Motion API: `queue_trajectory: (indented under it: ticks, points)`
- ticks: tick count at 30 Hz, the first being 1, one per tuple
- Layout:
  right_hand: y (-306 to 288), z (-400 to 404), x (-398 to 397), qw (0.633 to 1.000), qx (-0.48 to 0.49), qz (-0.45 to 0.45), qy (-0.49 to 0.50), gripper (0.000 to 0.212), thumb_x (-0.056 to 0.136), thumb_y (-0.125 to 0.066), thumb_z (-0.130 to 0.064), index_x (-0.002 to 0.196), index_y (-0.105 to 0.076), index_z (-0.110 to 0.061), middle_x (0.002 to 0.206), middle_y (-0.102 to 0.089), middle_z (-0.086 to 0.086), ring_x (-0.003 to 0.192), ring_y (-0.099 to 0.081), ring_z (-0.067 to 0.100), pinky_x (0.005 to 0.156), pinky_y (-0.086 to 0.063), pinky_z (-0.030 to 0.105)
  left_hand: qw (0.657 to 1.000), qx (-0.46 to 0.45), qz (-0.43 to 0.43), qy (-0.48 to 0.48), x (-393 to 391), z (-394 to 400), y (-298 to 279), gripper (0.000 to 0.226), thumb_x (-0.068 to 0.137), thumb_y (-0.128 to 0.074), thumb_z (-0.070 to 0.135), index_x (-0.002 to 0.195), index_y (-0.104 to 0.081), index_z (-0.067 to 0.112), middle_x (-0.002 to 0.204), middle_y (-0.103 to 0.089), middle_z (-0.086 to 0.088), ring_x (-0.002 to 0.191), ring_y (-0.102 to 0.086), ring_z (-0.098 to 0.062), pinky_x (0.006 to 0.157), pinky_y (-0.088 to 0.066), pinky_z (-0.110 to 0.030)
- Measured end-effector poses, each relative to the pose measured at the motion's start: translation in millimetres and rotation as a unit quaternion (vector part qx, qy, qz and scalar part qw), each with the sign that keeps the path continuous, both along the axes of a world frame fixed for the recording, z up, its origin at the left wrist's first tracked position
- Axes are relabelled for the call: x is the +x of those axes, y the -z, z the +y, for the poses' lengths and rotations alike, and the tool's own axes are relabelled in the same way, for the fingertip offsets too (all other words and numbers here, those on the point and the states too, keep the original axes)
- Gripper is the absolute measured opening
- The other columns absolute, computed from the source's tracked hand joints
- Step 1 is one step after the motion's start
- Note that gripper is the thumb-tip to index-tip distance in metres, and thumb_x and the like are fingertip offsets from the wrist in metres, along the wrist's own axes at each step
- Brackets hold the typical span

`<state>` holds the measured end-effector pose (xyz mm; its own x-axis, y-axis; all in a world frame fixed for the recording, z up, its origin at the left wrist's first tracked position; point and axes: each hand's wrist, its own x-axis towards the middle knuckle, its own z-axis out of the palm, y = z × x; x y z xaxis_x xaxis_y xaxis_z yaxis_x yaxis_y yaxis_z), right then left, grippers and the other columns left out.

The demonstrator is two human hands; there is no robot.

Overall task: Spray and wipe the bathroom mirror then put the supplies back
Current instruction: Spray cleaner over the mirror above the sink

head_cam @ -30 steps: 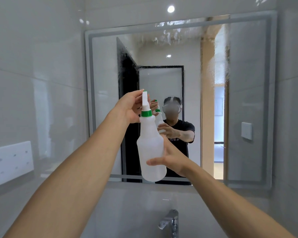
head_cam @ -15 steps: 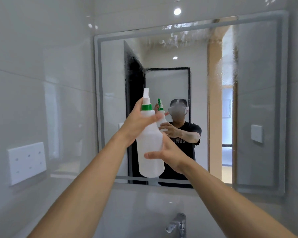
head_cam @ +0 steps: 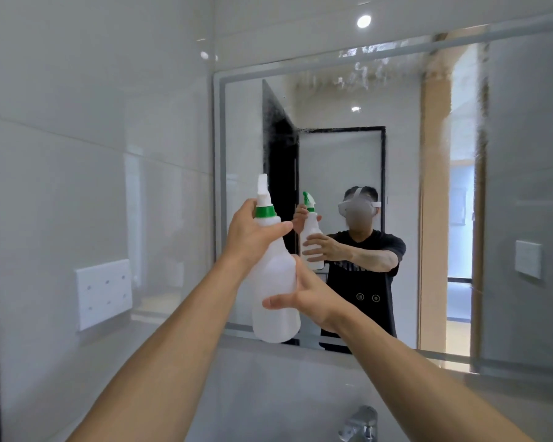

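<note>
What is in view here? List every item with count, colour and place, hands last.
spray bottle: one, white with a green collar, held up in front of the mirror
mirror: one, pale-framed, on the wall ahead, streaked near its top
wall plate: one, white, on the tiled wall at left
faucet: one, chrome, bottom edge, below the mirror
left hand: one, grip round the bottle's neck
right hand: one, cupping the bottle's body
</note>
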<state>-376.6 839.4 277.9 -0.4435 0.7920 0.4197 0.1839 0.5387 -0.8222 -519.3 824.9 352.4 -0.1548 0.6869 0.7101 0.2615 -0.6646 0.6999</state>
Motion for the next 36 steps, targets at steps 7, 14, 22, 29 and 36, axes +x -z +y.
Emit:
queue_trajectory:
  ticks: [7, 14, 22, 29, 36]
  points:
    - [0, 4, -4, 1.000, 0.011, -0.002, 0.005, 0.083, 0.059, -0.087, -0.029, 0.128, -0.042, -0.032, 0.128, -0.058, 0.000, 0.121, -0.058, 0.021, 0.104, -0.047, 0.051, 1.000, 0.016, -0.017, -0.006, -1, -5, 1, 0.036, 0.074, -0.084, 0.015, 0.098, -0.060, 0.004, 0.080, -0.059, 0.000, 0.071, -0.056, -0.014, 0.068, -0.050, -0.034]
    - [-4, -2, 8, 1.000, 0.015, 0.001, 0.017, 0.084, 0.063, -0.084, -0.023, 0.134, -0.039, -0.028, 0.131, -0.055, 0.002, 0.121, -0.056, 0.018, 0.105, -0.047, 0.049, 0.999, 0.008, -0.020, 0.034, 10, -5, -1, 0.038, 0.073, -0.086, 0.019, 0.103, -0.064, 0.013, 0.092, -0.068, -0.004, 0.080, -0.063, -0.014, 0.079, -0.057, -0.037]
    - [-5, -5, 18, 1.000, 0.017, 0.001, 0.025, 0.084, 0.064, -0.085, -0.025, 0.134, -0.039, -0.032, 0.132, -0.054, 0.000, 0.123, -0.054, 0.020, 0.106, -0.046, 0.051, 0.990, -0.038, 0.007, 0.134, 12, 2, -8, 0.061, 0.064, -0.083, 0.052, 0.117, -0.058, 0.038, 0.126, -0.064, 0.012, 0.114, -0.062, -0.006, 0.096, -0.050, -0.030]
    - [0, -5, 18, 0.999, 0.023, -0.004, 0.038, 0.082, 0.061, -0.085, -0.028, 0.129, -0.040, -0.033, 0.132, -0.053, 0.001, 0.122, -0.054, 0.019, 0.104, -0.047, 0.050, 0.996, -0.016, -0.070, 0.060, 26, 4, -9, 0.024, 0.072, -0.080, 0.015, 0.092, -0.068, 0.010, 0.079, -0.067, 0.002, 0.080, -0.069, -0.017, 0.076, -0.054, -0.037]
    - [3, -4, 20, 0.998, 0.025, 0.000, 0.057, 0.077, 0.066, -0.084, -0.020, 0.128, -0.039, -0.029, 0.128, -0.055, 0.001, 0.118, -0.056, 0.017, 0.103, -0.048, 0.046, 0.994, -0.018, -0.104, 0.040, 36, 3, -6, 0.009, 0.081, -0.074, 0.009, 0.087, -0.068, 0.006, 0.083, -0.070, -0.009, 0.069, -0.076, -0.022, 0.058, -0.050, -0.027]
